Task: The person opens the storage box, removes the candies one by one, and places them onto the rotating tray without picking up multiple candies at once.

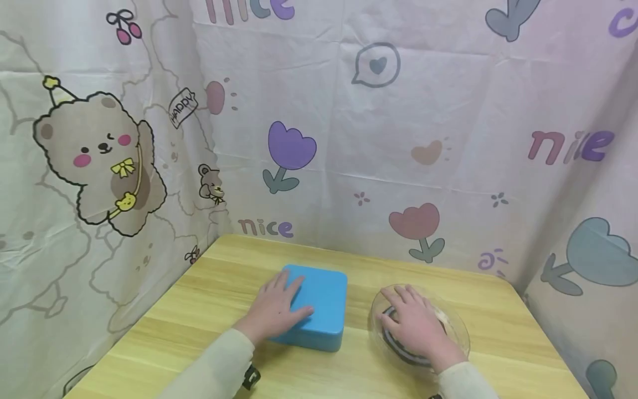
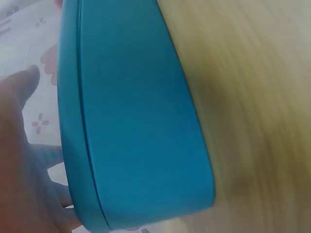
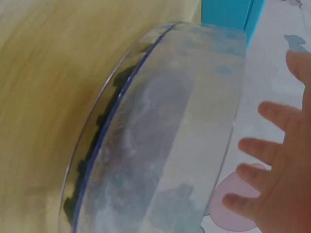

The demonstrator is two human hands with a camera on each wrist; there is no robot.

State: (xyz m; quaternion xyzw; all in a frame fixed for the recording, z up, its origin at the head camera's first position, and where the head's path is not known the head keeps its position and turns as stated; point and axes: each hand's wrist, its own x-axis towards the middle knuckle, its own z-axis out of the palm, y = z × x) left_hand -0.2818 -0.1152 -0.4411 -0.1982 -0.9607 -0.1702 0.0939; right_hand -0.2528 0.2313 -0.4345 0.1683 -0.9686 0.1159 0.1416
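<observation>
A blue rectangular box (image 1: 324, 299) with a rounded-corner lid stands on the table, left of the middle. My left hand (image 1: 274, 310) lies over the left part of its lid with fingers spread. In the left wrist view, the side of the box and the seam under its lid show close up. To the right is a round, clear plastic container (image 1: 462, 332) with a dark ring shape inside; its other contents are hard to make out. Spread fingers of my right hand (image 1: 416, 321) cover its top. The right wrist view shows the container's transparent wall (image 3: 160, 141); whether the fingers touch it I cannot tell.
The wood-grain table (image 1: 239, 260) carries both things, with a strip of tabletop between them. A printed curtain (image 1: 349, 138) hangs along the back and both sides, close to the table's edges.
</observation>
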